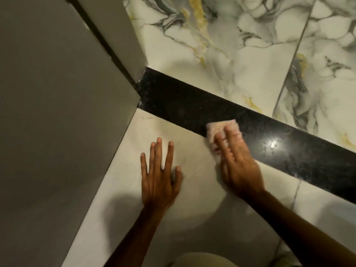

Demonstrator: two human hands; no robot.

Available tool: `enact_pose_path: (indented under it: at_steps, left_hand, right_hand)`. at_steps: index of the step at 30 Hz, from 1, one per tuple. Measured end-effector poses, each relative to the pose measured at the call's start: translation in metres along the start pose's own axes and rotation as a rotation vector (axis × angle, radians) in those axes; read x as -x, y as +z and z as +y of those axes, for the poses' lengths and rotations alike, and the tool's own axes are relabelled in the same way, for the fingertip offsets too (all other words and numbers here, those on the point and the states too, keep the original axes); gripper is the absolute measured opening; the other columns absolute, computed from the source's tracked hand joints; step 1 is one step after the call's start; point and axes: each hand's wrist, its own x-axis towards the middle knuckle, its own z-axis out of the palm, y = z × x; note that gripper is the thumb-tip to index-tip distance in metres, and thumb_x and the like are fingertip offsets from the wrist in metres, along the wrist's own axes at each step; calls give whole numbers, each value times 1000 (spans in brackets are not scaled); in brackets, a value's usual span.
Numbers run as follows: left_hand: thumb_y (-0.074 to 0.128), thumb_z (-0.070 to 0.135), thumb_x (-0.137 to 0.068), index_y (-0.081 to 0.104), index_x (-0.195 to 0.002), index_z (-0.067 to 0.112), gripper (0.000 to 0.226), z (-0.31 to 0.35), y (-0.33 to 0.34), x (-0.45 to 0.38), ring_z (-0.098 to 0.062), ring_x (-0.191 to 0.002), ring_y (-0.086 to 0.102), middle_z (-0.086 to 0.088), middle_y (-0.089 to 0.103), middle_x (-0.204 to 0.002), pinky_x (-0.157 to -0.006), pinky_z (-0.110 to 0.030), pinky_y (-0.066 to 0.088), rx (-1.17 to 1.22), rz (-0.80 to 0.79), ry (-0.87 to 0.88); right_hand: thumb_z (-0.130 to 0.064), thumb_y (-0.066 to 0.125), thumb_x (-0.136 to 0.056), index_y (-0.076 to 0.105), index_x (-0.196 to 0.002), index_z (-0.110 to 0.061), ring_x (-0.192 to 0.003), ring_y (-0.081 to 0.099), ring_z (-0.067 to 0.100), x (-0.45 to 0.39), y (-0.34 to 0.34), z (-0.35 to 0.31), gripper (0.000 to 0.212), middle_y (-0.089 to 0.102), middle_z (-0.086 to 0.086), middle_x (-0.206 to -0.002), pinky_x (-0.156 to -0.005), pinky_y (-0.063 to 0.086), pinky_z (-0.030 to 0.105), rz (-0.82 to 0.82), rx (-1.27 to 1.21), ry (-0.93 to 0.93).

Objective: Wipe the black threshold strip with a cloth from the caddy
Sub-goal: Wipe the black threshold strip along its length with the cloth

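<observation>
The black threshold strip (pixel 173 101) runs diagonally across the floor from the wall corner at upper left to the right edge, glossy with a light glare near the right. My right hand (pixel 238 162) presses a pale pink cloth (pixel 217 128) flat against the strip's near edge, fingers spread over it; the cloth is blurred. My left hand (pixel 159 176) lies flat on the pale floor tile in front of the strip, fingers apart, holding nothing. The caddy is out of view.
A grey wall or door panel (pixel 57 112) fills the left side and meets the strip's left end. Marbled white tiles with grey and yellow veins (pixel 250 54) lie beyond the strip. Plain pale tile (pixel 134 132) is under my hands.
</observation>
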Motion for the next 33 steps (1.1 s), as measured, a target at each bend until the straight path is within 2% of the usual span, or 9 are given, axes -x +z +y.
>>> enact_pose_path:
  at_steps: [5, 9, 13, 16, 20, 23, 27, 30, 33]
  left_hand:
    - [36, 50, -110, 23, -174, 24, 70, -2, 6, 0, -30, -170, 15, -11, 17, -184, -139, -55, 10, -7, 17, -82]
    - [32, 51, -111, 30, -173, 20, 69, -1, 4, -1, -32, -169, 22, -12, 23, -182, -138, -57, 15, -12, 33, -147]
    - [44, 46, -110, 31, -172, 16, 70, 1, -1, -2, -32, -168, 23, -13, 23, -181, -137, -59, 21, -6, 23, -165]
    - [34, 49, -111, 28, -173, 16, 70, -1, 1, -1, -31, -169, 22, -12, 20, -182, -137, -58, 20, 25, 29, -156]
    - [28, 52, -112, 31, -172, 17, 70, -1, 4, -2, -28, -169, 23, -10, 24, -182, -138, -56, 19, 58, 65, -162]
    - [30, 51, -112, 32, -172, 16, 69, -1, 4, -3, -28, -169, 22, -9, 23, -182, -139, -55, 15, 57, 46, -158]
    - [43, 45, -110, 36, -170, 12, 68, 2, -3, 0, -34, -166, 28, -14, 28, -179, -138, -57, 18, 1, 46, -144]
    - [37, 47, -111, 32, -171, 11, 70, 2, -3, 1, -35, -167, 25, -16, 25, -180, -137, -59, 20, -1, 35, -124]
    - [33, 48, -113, 32, -171, 11, 69, 1, 2, 2, -34, -168, 23, -16, 25, -180, -139, -53, 12, -12, 58, -106]
  right_hand:
    - [-13, 46, -106, 20, -172, -16, -169, 5, 38, -109, 14, -42, 71, 9, 17, -181, -141, 12, 50, 118, -107, 287]
    - [-19, 43, -112, 15, -173, -20, -170, 3, 32, -144, 30, -98, 67, 6, 13, -182, -140, 10, 49, -97, -103, -105]
    - [-33, 32, -113, 21, -172, -24, -168, 7, 30, -96, 21, -69, 61, 10, 10, -181, -138, 15, 50, -127, -13, -331]
    - [-26, 43, -110, 30, -170, -15, -168, 14, 36, -98, 15, -36, 62, 19, 18, -179, -138, 21, 54, -12, -8, -203]
    - [-26, 40, -111, 11, -173, -17, -170, 2, 35, -176, 25, -72, 69, 5, 17, -182, -140, 5, 47, 53, -64, 148]
    - [-22, 39, -110, 8, -174, -18, -170, 0, 33, -194, 33, -107, 71, 2, 15, -182, -141, 7, 49, -51, -66, -65]
    - [-29, 38, -113, 20, -172, -20, -168, 5, 29, -110, 22, -88, 62, 12, 14, -181, -139, 7, 47, -99, 3, -266]
    - [-25, 43, -114, 27, -170, -13, -169, 12, 35, -79, 12, -45, 60, 18, 19, -179, -141, 14, 49, 4, 46, -75]
    - [-27, 34, -113, 13, -173, -13, -170, 3, 36, -129, 11, -44, 65, 6, 19, -181, -141, 4, 45, 85, 48, 243]
